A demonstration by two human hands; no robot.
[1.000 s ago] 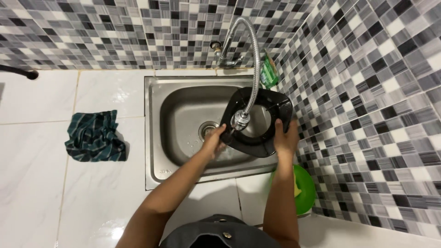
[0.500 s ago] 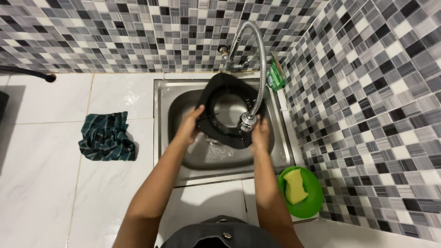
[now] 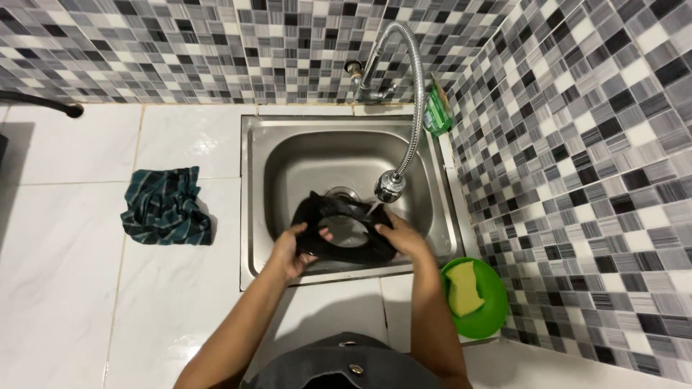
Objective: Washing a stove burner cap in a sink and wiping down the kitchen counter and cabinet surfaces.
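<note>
Bare forearms, no sleeves, watch or rings, lead to the left hand (image 3: pixel 292 253) and right hand (image 3: pixel 405 238); below, a dark grey garment (image 3: pixel 346 364) carries a small round metal stud (image 3: pixel 354 369).

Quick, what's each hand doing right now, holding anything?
Left hand: closed on the left edge of the black pan over the sink.
Right hand: gripping the same black pan on its right side.
</note>
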